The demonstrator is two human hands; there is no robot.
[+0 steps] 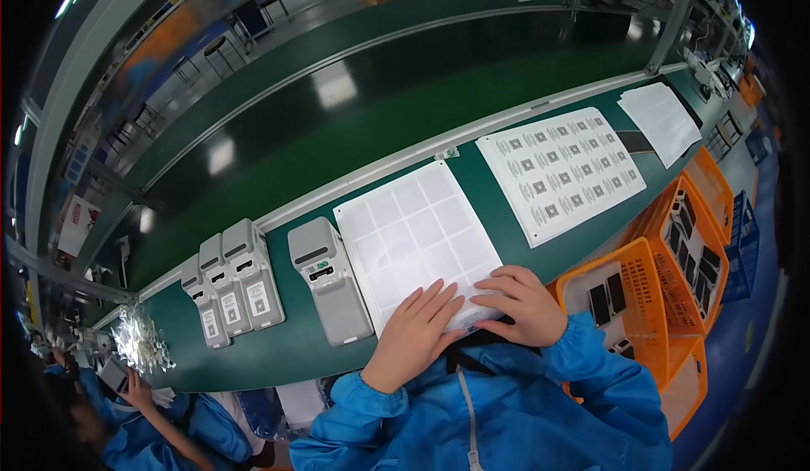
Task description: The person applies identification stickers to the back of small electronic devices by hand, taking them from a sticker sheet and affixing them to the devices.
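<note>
A stack of white label sheets (pixel 413 218), marked off in blank rectangles, lies at the bench edge in front of me. My left hand (pixel 415 334) rests on its near part, fingers stretched out over the paper and thumb by the near edge. At the near right corner, my right hand (pixel 525 304) is closed on the sheet edge, fingers above and thumb below. Some of that edge is hidden by the hands. Just left of the stack lies a grey-and-white handheld payment terminal (pixel 331 281), with no label visible on its lower part.
Three similar terminals (pixel 240 277) with printed labels lie further left. Printed code-label sheets (pixel 561 167) and more papers (pixel 662 121) lie to the right. Orange baskets (pixel 645 277) holding dark devices stand right of me. A co-worker's hand (pixel 135 391) shows at lower left, near shiny clear wrapping (pixel 142 340).
</note>
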